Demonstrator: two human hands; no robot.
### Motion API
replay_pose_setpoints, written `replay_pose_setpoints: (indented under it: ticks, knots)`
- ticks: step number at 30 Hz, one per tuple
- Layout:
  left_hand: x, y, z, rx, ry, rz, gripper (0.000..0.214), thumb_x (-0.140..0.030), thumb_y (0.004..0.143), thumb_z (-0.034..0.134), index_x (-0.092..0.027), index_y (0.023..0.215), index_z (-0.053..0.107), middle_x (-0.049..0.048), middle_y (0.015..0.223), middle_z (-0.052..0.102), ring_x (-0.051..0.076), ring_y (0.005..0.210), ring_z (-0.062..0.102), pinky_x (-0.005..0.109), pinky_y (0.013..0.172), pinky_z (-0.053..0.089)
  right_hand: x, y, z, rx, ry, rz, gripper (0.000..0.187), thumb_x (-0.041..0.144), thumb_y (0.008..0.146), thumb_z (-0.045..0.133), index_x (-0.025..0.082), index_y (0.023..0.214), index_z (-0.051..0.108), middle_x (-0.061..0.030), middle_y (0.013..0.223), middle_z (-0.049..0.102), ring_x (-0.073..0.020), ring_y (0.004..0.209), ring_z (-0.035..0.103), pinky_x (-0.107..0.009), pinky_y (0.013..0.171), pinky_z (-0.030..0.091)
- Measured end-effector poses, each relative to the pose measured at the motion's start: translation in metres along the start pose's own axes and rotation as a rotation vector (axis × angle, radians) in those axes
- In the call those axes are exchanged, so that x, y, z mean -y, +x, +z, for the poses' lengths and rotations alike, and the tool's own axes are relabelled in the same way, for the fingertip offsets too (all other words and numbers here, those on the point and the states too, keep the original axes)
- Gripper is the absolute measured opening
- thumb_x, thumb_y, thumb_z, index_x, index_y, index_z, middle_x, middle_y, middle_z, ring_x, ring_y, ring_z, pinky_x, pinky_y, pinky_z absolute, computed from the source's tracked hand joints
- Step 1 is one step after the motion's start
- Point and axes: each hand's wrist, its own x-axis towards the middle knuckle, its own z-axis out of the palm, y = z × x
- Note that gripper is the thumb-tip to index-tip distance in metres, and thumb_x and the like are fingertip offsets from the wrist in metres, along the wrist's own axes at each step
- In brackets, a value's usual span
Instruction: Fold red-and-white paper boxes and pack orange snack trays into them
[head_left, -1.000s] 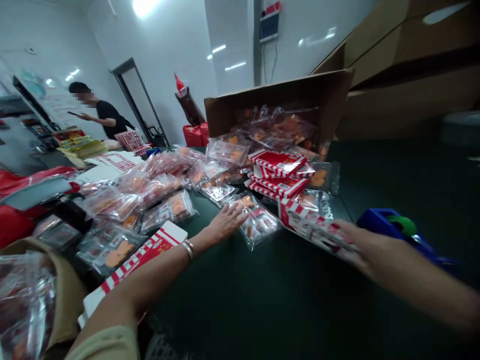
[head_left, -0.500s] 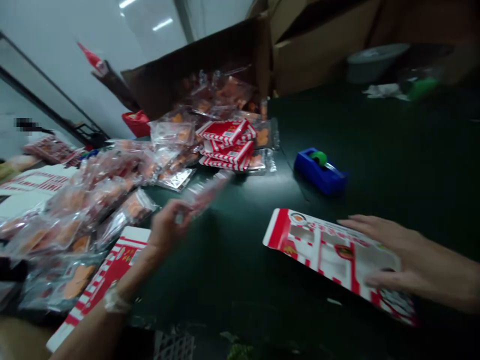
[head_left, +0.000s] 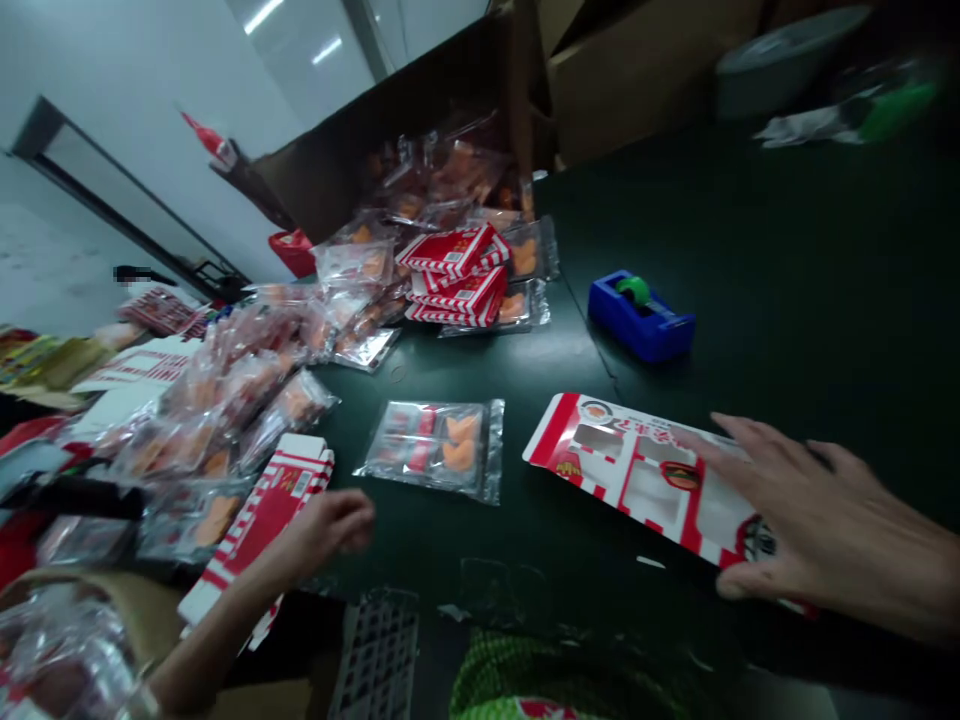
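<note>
My left hand [head_left: 334, 525] hangs with curled fingers over the dark green table [head_left: 750, 300], holding nothing I can see. It is next to a folded red-and-white carton [head_left: 262, 520], which lies beneath my forearm. My right hand [head_left: 825, 530] is spread over the right end of a flat printed carton blank [head_left: 622, 470] with window cut-outs. Between my hands lies a clear plastic packet [head_left: 431, 450] of orange pieces. Several similar packets [head_left: 247, 395] are heaped to the left.
A tipped cardboard box [head_left: 397, 165] spills packets at the back, beside a stack of red-and-white cartons [head_left: 454, 275]. A blue tape dispenser [head_left: 641, 315] with a green roll stands on the table. A black grid [head_left: 379, 655] and green mesh [head_left: 570, 680] lie below the table edge.
My left hand has let go of the clear packet, which now lies flat on the table. The view has swung, and my right hand stays over the carton blank.
</note>
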Motion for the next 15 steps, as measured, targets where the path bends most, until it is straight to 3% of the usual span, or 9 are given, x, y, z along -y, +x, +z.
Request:
replay_pose_setpoints:
  ticks: [2,3,4,6,8,11,15]
  knots:
    - [-0.023,0.035,-0.007,-0.179,0.319,0.333,0.022,-0.036,0.079,0.062,-0.020,0.093,0.067,0.0095,0.100,0.071,0.025,0.097,0.063,0.040,0.088,0.049,0.006,0.006,-0.001,0.028,-0.006,0.041,0.098,0.055,0.049,0.077,0.018,0.136,0.050,-0.0290,0.144,0.036,-0.0491,0.130,0.035,-0.069,0.097,0.027]
    - [-0.035,0.060,-0.006,-0.165,0.439,0.464,0.032,-0.034,0.075,0.065,-0.018,0.102,0.063,0.0124,0.116,0.065,0.028,0.112,0.055,0.044,0.096,0.043,0.009,0.008,-0.001,0.053,-0.010,0.054,0.096,0.054,0.052,0.076,0.019,0.136,0.050,-0.0291,0.144,0.036,-0.0488,0.129,0.037,-0.069,0.096,0.028]
    - [-0.047,0.085,-0.002,-0.134,0.465,0.506,0.041,-0.033,0.067,0.072,-0.018,0.103,0.062,0.0132,0.122,0.061,0.030,0.118,0.049,0.045,0.100,0.039,0.012,0.009,-0.002,0.078,-0.016,0.065,0.093,0.053,0.054,0.075,0.019,0.137,0.049,-0.0289,0.144,0.036,-0.0485,0.129,0.037,-0.069,0.095,0.029]
    - [-0.066,0.127,0.010,-0.039,0.491,0.553,0.045,-0.033,0.052,0.081,-0.017,0.090,0.063,0.0109,0.111,0.063,0.031,0.110,0.052,0.043,0.095,0.041,0.015,0.007,-0.003,0.096,-0.039,0.071,0.091,0.051,0.057,0.073,0.020,0.139,0.047,-0.0279,0.145,0.035,-0.0482,0.129,0.036,-0.068,0.093,0.032]
    - [-0.075,0.146,0.021,0.055,0.483,0.559,0.040,-0.033,0.047,0.083,-0.018,0.075,0.058,0.0054,0.089,0.064,0.025,0.090,0.056,0.036,0.082,0.046,0.012,0.001,-0.003,0.083,-0.056,0.043,0.093,0.048,0.057,0.072,0.020,0.141,0.044,-0.0267,0.145,0.035,-0.0485,0.129,0.036,-0.065,0.092,0.035]
    - [-0.065,0.136,0.027,0.115,0.423,0.509,0.031,-0.038,0.065,0.073,-0.019,0.073,0.049,-0.0028,0.067,0.054,0.015,0.063,0.050,0.026,0.058,0.041,0.000,-0.015,-0.001,0.040,-0.004,-0.049,0.098,0.047,0.058,0.072,0.022,0.145,0.036,-0.0237,0.145,0.037,-0.0465,0.128,0.038,-0.061,0.096,0.036]
    - [-0.039,0.093,0.036,0.226,-0.129,0.230,0.030,-0.041,0.079,0.061,-0.019,0.090,0.043,-0.0056,0.068,0.052,0.010,0.054,0.048,0.021,0.050,0.036,-0.010,-0.027,0.005,-0.045,0.048,-0.221,0.105,0.046,0.058,0.073,0.034,0.148,0.021,-0.0157,0.149,0.033,-0.0439,0.133,0.033,-0.063,0.100,0.035]
